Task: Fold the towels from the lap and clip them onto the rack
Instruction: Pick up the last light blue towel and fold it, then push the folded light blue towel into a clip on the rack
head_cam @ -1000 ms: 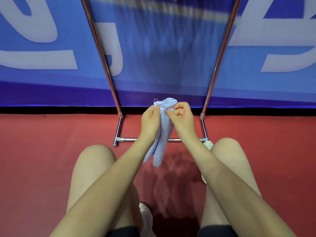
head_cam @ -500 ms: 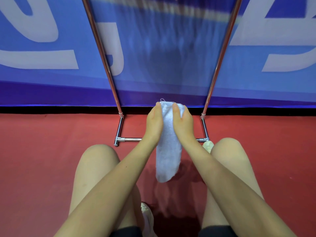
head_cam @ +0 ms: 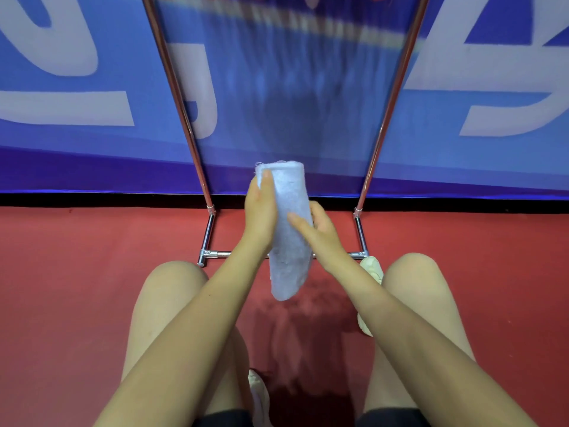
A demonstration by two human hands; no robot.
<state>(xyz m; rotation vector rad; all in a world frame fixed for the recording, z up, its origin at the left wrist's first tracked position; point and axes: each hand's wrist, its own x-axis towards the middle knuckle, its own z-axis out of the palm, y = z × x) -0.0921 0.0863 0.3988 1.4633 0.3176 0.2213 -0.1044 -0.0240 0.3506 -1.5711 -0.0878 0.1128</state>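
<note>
Pale blue towel: folded lengthwise, hanging upright above the red floor, before the rack. Left hand: fingers grasp its upper edge. Right hand: thumb and fingers grasp its middle

Red floor meets a blue banner wall with white lettering

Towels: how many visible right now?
1. A pale blue folded towel held between left hand and right hand, in front of the rack. Any on the lap are out of view.
</note>
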